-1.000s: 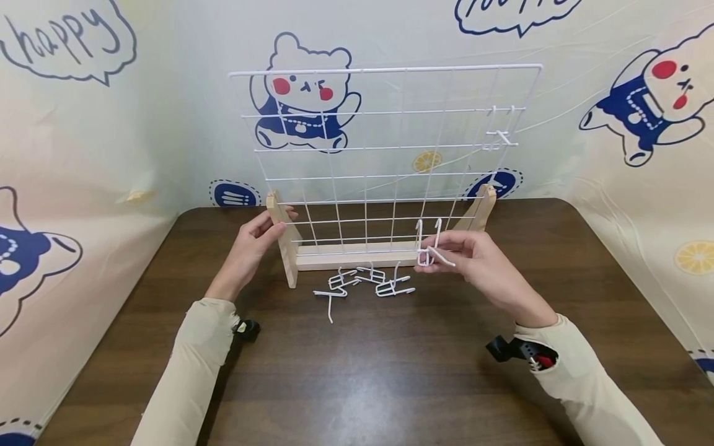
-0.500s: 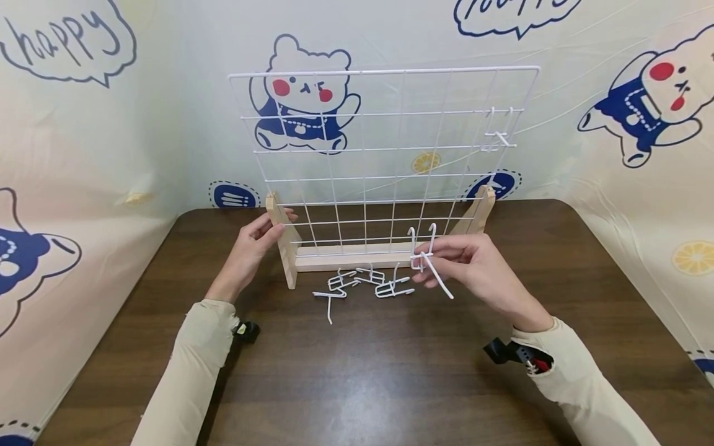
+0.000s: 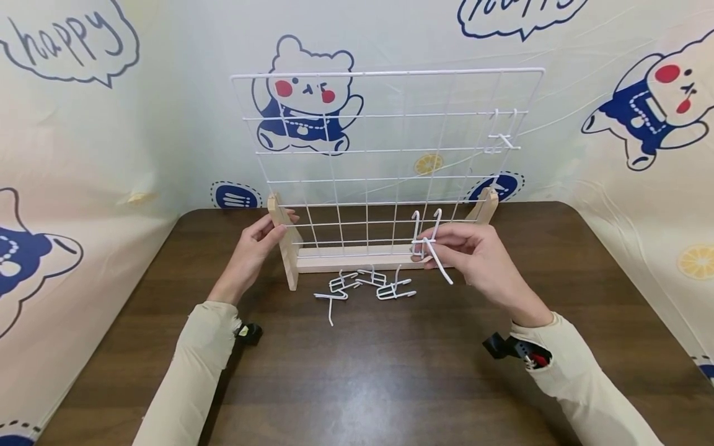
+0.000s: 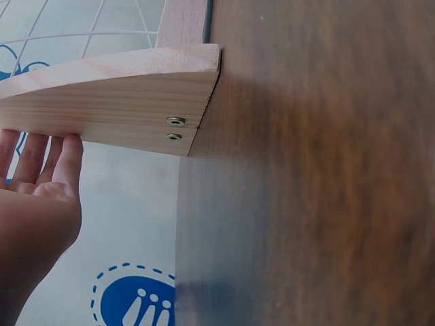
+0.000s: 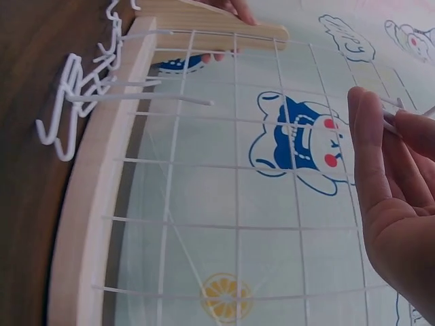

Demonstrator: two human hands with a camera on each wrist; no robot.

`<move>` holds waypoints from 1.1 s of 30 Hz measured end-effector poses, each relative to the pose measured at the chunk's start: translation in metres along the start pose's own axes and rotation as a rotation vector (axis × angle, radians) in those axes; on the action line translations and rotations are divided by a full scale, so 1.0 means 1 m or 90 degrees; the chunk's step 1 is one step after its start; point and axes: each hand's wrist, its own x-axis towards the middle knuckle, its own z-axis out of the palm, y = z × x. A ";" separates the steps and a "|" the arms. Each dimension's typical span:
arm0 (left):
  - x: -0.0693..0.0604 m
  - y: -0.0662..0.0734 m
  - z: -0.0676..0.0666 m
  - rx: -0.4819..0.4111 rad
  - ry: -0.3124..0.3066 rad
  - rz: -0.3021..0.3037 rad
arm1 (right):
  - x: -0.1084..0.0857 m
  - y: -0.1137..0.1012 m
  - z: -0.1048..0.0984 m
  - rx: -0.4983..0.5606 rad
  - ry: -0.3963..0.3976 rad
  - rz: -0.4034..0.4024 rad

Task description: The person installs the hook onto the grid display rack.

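Judging by how things lie, the work of hanging hooks looks to be near its start. One white wire hook (image 3: 504,140) already hangs at the upper right of the white wire grid (image 3: 385,74); the grid's other squares carry none that I can see. A second hook, the held hook (image 3: 426,241), is right of centre in the head view, pinched between the thumb and fingers of the right hand (image 3: 474,254) — in front of the grid's lower part, apparently not hung on it. What look like four loose hooks (image 3: 393,291) lie on the brown table (image 3: 357,378) just below the middle of the frame, so most seem left to place.

The held hook is upright: two curled tips on top, a small rectangular frame under them, and a long prong slanting down to the lower right. The right hand's fingers cover part of the frame.

The left hand (image 3: 248,257), left of centre, grips the left wooden upright (image 3: 286,254) — thumb in front, fingertips behind.
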 end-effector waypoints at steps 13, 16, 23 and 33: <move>0.000 0.000 0.001 0.001 0.000 -0.003 | 0.027 -0.015 -0.008 0.058 0.036 -0.061; 0.000 -0.001 0.001 0.001 0.000 -0.003 | 0.031 -0.016 -0.009 0.069 0.023 -0.081; 0.001 -0.001 0.001 -0.003 0.004 -0.005 | 0.042 -0.021 -0.006 0.081 0.021 -0.103; 0.000 0.000 0.001 -0.006 0.003 0.000 | 0.066 -0.033 0.004 0.107 0.028 -0.106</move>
